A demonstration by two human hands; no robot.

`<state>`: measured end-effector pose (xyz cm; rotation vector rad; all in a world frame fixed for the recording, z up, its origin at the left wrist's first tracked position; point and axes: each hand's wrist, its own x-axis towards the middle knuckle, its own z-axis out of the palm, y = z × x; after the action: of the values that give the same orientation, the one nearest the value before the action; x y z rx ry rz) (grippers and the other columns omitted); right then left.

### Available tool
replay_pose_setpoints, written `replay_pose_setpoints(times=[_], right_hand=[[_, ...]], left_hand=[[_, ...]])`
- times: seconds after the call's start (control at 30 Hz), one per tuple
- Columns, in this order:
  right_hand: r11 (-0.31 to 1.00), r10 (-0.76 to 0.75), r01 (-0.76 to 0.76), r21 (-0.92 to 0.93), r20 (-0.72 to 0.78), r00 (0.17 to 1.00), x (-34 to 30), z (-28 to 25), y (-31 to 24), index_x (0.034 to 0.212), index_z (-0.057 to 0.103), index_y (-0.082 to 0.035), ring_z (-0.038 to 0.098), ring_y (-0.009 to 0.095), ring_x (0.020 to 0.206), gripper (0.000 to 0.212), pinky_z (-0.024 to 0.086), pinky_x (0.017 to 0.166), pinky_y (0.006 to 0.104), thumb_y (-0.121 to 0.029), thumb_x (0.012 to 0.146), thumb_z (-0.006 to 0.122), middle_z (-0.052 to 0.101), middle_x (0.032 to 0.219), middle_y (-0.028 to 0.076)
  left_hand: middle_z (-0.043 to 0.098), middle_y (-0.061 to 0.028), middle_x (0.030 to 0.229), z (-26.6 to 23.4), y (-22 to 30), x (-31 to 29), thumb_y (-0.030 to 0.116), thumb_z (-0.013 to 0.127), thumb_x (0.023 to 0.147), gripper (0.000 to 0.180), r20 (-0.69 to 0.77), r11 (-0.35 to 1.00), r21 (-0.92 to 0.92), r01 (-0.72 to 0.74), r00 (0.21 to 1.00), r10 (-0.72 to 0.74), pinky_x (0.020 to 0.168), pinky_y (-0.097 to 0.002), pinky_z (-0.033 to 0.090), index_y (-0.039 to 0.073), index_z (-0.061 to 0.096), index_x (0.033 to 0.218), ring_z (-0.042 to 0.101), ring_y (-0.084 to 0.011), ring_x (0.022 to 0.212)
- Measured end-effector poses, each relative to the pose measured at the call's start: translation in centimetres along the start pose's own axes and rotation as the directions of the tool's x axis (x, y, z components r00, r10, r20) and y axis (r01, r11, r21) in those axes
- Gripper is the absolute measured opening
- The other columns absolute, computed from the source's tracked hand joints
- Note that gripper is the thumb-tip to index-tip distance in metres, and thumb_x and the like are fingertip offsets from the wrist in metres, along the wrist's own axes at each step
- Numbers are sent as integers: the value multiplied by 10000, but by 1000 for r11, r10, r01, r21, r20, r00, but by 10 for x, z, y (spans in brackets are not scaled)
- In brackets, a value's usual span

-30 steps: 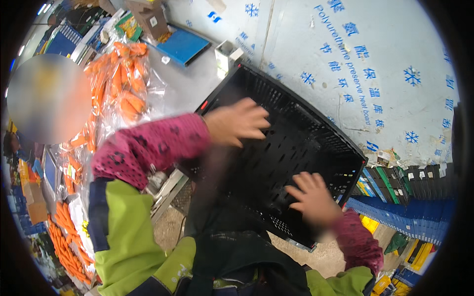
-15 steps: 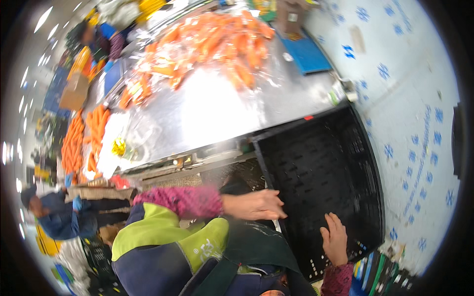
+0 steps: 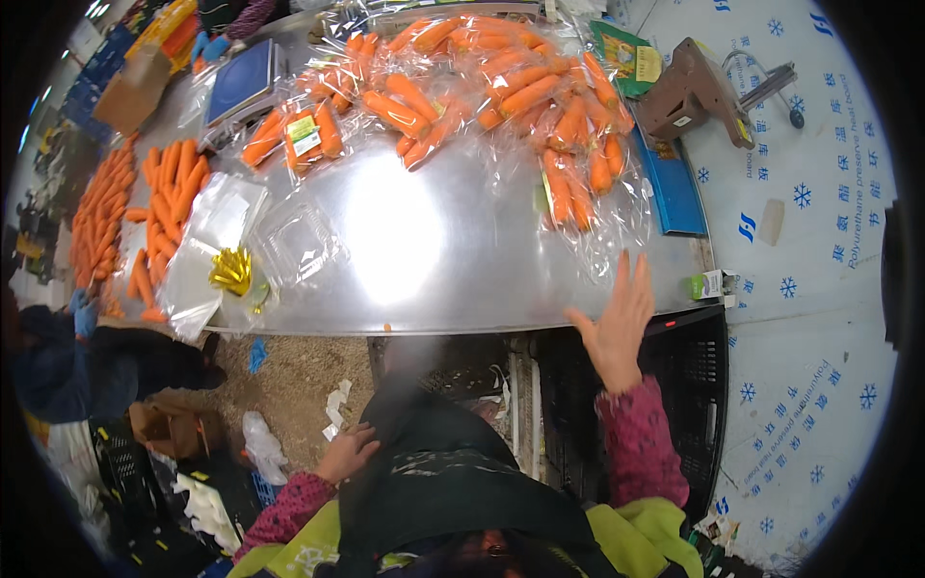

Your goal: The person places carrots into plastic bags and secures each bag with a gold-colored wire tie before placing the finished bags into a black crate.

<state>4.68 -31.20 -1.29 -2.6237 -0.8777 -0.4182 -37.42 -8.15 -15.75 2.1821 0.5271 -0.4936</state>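
My right hand (image 3: 619, 326) is open over the table's front edge, fingers spread and pointing away from me, holding nothing. Just beyond its fingertips lies a clear plastic bag of carrots (image 3: 567, 193) on the steel table (image 3: 482, 260). More bagged carrots (image 3: 405, 101) are heaped along the far side, one with a green and white label. Low beside my dark apron, my left hand (image 3: 349, 453) has its fingers loosely stretched out, with nothing visible in it. Below my right forearm stands a black plastic crate (image 3: 699, 376), partly hidden by the arm.
Loose carrots (image 3: 173, 188), a roll of gold ties (image 3: 231, 271) and clear plastic packaging (image 3: 299, 236) lie at the left. A brown tape dispenser (image 3: 689, 96) and a blue tray (image 3: 670, 188) sit at the right, near a panelled wall. Co-workers stand at the left.
My view has swung from the crate to the table. My right hand has come from the crate up to the table edge; my left has drawn away to the left side of my body.
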Motion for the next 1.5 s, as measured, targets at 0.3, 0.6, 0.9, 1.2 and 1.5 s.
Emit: replay_pose_setpoints(times=[0.3, 0.6, 0.9, 1.2, 1.5], right_hand=[[996, -77, 87, 27, -260, 962, 113, -18, -27, 981, 627, -30, 619, 319, 846, 170, 490, 739, 372, 44, 846, 554, 636, 913, 130], [924, -377, 381, -17, -194, 906, 210, -85, -132, 1011, 629, -27, 623, 246, 720, 172, 484, 659, 297, 25, 850, 597, 629, 856, 118], [814, -507, 540, 215, -193, 840, 70, -7, -168, 892, 617, -62, 631, 306, 709, 149, 492, 571, 374, -10, 757, 653, 617, 790, 109], [-147, 190, -669, 729, 684, 704, -140, 78, -145, 885, 565, -35, 494, 97, 499, 140, 361, 395, 256, -160, 940, 593, 555, 706, 26], [461, 89, -509, 727, 533, 841, -158, 65, -186, 1216, 556, 68, 620, 254, 978, 382, 480, 849, 342, -227, 989, 471, 643, 1103, 155]], left_hand=[[634, -164, 1149, -163, 56, 78, 172, 618, 912, 342, -42, 885, -266, -382, 922, 386, 850, -388, 490, 38, 596, 1226, 620, -335, 1013], [636, -139, 1209, -180, 140, 143, 355, 481, 1009, 471, 150, 474, -855, -213, 772, 618, 926, -343, 489, 5, 531, 1320, 615, -229, 1090], [435, -151, 1436, -119, 189, 186, 751, 271, 865, 872, -95, -127, -992, -16, 754, 650, 1074, -441, 369, 59, 414, 1376, 450, -286, 1296], [614, -56, 1013, -26, 139, 156, 372, 555, 970, 398, -22, -107, -994, -19, 999, 24, 852, -427, 500, 57, 512, 1209, 618, -254, 941], [506, -193, 1346, 50, 126, 84, 139, 592, 833, 600, -734, 968, 80, -239, 642, 219, 944, -495, 417, 69, 397, 1396, 504, -413, 1168]])
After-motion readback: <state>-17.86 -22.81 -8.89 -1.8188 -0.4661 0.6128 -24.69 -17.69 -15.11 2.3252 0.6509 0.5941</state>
